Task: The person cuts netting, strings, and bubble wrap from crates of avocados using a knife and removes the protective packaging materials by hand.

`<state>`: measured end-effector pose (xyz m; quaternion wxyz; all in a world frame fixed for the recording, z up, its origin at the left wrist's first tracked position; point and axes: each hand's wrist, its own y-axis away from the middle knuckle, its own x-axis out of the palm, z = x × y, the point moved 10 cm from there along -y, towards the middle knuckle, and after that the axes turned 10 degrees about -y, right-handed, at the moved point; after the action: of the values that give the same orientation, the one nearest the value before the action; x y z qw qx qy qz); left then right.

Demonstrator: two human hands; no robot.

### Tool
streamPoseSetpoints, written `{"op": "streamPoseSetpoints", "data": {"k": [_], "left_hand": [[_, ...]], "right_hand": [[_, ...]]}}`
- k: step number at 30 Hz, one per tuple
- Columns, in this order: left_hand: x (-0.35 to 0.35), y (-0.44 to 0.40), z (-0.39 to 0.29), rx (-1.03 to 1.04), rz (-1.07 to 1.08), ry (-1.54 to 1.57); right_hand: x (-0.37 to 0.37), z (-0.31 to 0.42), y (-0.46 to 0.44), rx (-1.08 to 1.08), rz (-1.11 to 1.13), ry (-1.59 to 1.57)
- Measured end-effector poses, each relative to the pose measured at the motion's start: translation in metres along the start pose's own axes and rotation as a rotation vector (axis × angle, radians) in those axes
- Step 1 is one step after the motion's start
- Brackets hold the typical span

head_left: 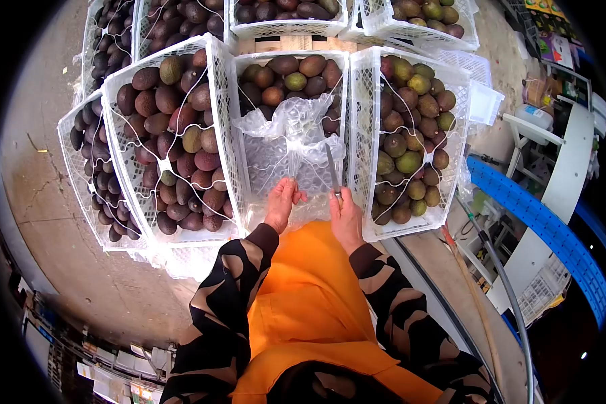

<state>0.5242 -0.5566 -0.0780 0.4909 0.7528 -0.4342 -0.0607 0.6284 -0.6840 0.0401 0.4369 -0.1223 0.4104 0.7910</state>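
Note:
My left hand point(285, 204) pinches white cord point(294, 161), which is pulled taut toward me together with a bunched part of a clear plastic sheet point(269, 172); exactly what lies between the fingertips is partly hidden. My right hand point(346, 219) grips a knife point(331, 165) by its handle, the blade pointing away from me over the sheet. Both hands are at the near end of the middle white crate point(346, 101). Its near part is covered by the plastic, while dark and greenish avocados point(295, 81) show at the far end.
Left and right stand white crates of avocados point(175, 148) point(411, 145) tied over with white cord. More filled crates point(289, 28) stand behind, near wooden slats point(301, 44). At right are a blue curved beam point(539, 219), a grey hose point(501, 269) and white shelving point(545, 195).

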Motion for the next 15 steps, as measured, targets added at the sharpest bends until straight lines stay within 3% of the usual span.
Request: {"op": "streamPoseSetpoints", "data": {"k": [4, 7, 8, 9, 10, 13, 14, 15], "left_hand": [[0.033, 0.042, -0.027, 0.118, -0.001, -0.091], [0.036, 0.081, -0.02, 0.126, 0.036, -0.206], [0.038, 0.093, -0.021, 0.137, 0.052, -0.245], [0.056, 0.118, -0.026, 0.406, 0.172, -0.491], [0.078, 0.152, -0.022, 0.672, 0.285, -0.732], [0.051, 0.165, 0.011, 0.117, 0.12, -0.386], [0.056, 0.162, 0.008, 0.21, 0.209, -0.363], [0.047, 0.161, 0.003, 0.279, 0.097, -0.616]], "right_hand": [[0.018, 0.037, -0.022, -0.313, 0.092, 0.154], [0.042, 0.006, -0.01, -0.316, 0.331, 0.352], [0.041, -0.016, 0.001, -0.173, 0.352, 0.436], [0.044, -0.057, 0.019, -0.056, 0.487, 0.566], [0.032, -0.065, 0.036, 0.0, 0.422, 0.524], [-0.003, -0.047, 0.064, 0.122, 0.194, 0.264], [-0.014, -0.041, 0.079, 0.166, 0.122, 0.16], [-0.022, -0.038, 0.09, 0.157, 0.022, 0.061]]}}
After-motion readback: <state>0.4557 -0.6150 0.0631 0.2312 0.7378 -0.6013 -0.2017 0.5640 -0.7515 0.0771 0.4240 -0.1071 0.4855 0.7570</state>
